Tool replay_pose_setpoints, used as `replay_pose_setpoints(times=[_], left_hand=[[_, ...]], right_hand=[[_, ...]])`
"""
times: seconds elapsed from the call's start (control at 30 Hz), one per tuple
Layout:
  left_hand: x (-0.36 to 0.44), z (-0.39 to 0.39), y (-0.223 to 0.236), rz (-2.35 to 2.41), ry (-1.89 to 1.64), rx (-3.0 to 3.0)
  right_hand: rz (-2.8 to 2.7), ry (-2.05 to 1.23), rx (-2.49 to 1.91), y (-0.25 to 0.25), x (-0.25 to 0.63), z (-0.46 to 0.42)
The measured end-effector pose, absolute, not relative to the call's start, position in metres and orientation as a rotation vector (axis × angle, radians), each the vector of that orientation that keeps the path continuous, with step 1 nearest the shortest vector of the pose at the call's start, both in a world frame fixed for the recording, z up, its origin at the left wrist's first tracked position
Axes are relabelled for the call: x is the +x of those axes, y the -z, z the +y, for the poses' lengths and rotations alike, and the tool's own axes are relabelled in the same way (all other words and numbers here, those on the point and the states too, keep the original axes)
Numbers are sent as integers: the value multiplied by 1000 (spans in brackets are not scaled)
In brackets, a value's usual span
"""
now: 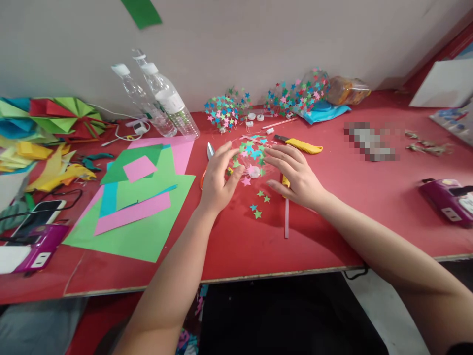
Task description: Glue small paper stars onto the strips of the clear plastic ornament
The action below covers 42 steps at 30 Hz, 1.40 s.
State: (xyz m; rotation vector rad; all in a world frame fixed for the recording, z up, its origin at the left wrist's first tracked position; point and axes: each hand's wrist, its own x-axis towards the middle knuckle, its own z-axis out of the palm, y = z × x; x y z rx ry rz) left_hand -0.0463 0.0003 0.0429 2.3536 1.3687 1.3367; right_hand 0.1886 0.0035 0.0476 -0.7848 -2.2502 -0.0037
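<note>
My left hand (221, 176) is open over the red table, its thumb and fingers apart. My right hand (293, 173) faces it, also open, with fingers stretched out. Between them sits a cluster of green, blue and pink paper stars (253, 150), seemingly on something clear, with a small white round piece (254, 171) at its near side. I cannot tell whether my fingertips touch it. Several loose stars (257, 214) lie nearer me. Beside my left hand are scissors (210, 151), partly hidden. A yellow-handled cutter (286, 181) lies partly under my right hand.
Behind are star-covered clear shapes (221, 112), a yellow utility knife (305, 146) and a blue packet (325, 113). Coloured paper sheets (148, 241) and two plastic bottles (172, 101) stand left. Purple power strips (42, 246) lie at both sides. The table edge (258, 277) runs before me.
</note>
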Motion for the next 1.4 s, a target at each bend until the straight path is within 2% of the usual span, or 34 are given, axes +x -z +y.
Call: replay_pose_setpoints(times=[0.3, 0.57, 1.4], left_hand=[[-48, 0, -44, 1317, -1379, 2343], [-41, -1, -41, 1185, -1206, 2555], [-50, -2, -46, 1267, -1299, 2391]], right_hand=[[-2144, -46, -849, -50, 195, 5], [-2292, -40, -938, -50, 186, 3], [-2258, -53, -1002, -46, 191, 11]])
